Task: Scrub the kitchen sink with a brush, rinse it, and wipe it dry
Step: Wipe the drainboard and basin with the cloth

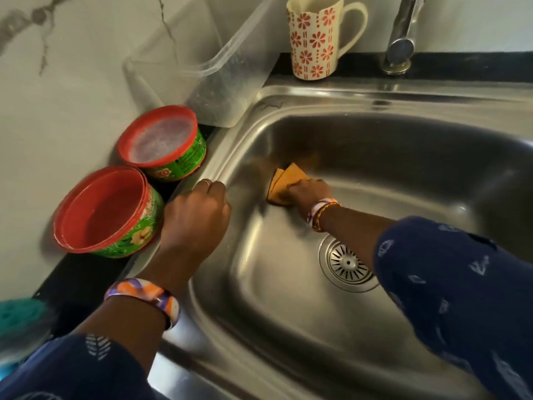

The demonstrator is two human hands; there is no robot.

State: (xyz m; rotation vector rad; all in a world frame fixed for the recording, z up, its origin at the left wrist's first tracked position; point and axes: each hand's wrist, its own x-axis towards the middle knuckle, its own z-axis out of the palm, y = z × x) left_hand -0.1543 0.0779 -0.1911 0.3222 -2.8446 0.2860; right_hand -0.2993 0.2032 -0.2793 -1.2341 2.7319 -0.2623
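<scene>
The right hand reaches down into the stainless steel sink and presses a folded orange cloth against the basin's left inner wall, the fingers closed over the cloth's near edge so that its folded corners stick out beyond the knuckles. A faint orange reflection of the cloth shows on the steel just above it. The left hand rests on the sink's left rim, fingers curled down over the edge and holding nothing; a ring shows on one finger. Both wrists carry bangles, and both arms wear dark blue patterned sleeves. The round drain strainer sits in the basin floor, partly hidden behind the right forearm. On the dark counter just left of the sink stand two open red-and-green tubs: the near tub shows a bare red interior, and the far tub holds something pale and foamy. Behind them a clear plastic container leans against the marble wall. A cream mug with red flowers stands on the ledge behind the sink, near the chrome faucet. A blurred teal scrubber shows at the lower left edge.
</scene>
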